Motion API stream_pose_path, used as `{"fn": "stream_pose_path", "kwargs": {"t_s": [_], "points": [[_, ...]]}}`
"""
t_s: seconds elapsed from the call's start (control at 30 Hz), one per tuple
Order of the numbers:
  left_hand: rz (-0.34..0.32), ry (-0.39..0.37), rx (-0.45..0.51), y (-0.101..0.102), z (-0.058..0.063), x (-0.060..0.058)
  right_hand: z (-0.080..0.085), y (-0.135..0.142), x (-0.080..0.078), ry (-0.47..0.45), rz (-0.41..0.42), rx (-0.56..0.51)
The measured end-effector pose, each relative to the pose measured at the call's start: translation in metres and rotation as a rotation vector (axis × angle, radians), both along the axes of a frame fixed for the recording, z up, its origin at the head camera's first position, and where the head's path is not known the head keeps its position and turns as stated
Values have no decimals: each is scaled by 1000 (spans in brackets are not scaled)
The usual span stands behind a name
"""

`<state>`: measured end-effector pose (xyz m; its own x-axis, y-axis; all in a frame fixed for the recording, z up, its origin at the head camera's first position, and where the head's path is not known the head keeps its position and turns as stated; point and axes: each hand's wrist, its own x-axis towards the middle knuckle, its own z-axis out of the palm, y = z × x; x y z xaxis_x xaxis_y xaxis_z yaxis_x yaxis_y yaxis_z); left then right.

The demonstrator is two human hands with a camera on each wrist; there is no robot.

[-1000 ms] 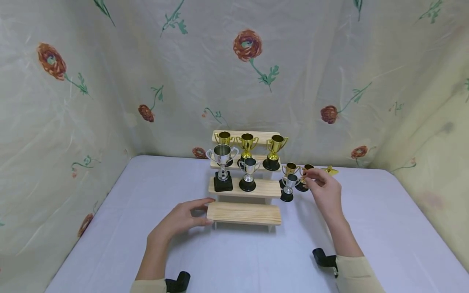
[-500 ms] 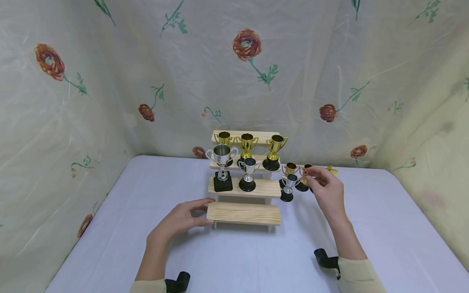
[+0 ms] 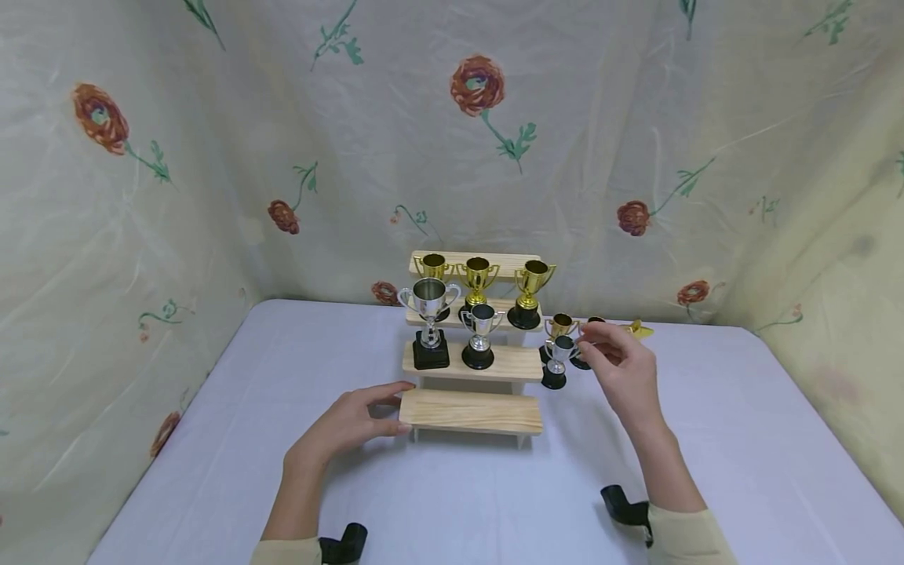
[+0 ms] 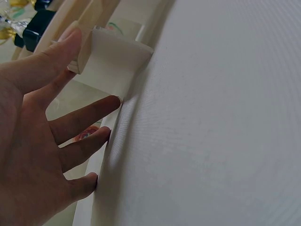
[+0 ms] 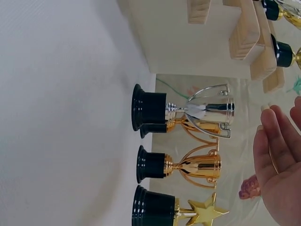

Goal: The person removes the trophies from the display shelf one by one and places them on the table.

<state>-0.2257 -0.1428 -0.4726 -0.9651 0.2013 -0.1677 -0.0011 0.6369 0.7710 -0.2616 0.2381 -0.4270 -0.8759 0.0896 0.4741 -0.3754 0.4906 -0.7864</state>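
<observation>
We see the left hand [image 3: 349,420] gripping the left end of the lowest step [image 3: 471,410], with thumb at the front corner and forefinger at the back. In the left wrist view we find its other 3 fingers spread apart below the step, near the white cloth [image 4: 211,127]; whether their tips touch it, we cannot tell.

We find the right hand [image 3: 625,369] beside the wooden stand [image 3: 512,362], just to the right of the silver table cup [image 3: 561,350]; in the head view, its thumb and forefinger tips lie close together near that cup's right handle. From the right wrist we see its fingers [image 5: 277,136] nearly straight, side by side and empty, apart from the cup and above the level of its rim. The cup stands upright on the cloth, just beside the stand, and we see 2 gold table cups [image 5: 204,168] and a star trophy [image 5: 204,212] upright near it.

On the stand we count 3 gold cups [image 3: 476,272] in a row on the 3rd step from the bottom, and on the 2nd, a large silver cup [image 3: 428,302] with a smaller silver cup [image 3: 482,322] to its right. Behind hangs a flowered curtain [image 3: 579,118].
</observation>
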Motion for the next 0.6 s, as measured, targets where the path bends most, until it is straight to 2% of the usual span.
{"fn": "stream_pose_path", "kwargs": {"t_s": [0.37, 0.6], "points": [[-14, 5, -6, 0, -1, -1, 3, -8, 2, 22, 22, 17], [-6, -1, -11, 0, 0, -1, 6, -18, 3, 22, 80, 8]]}}
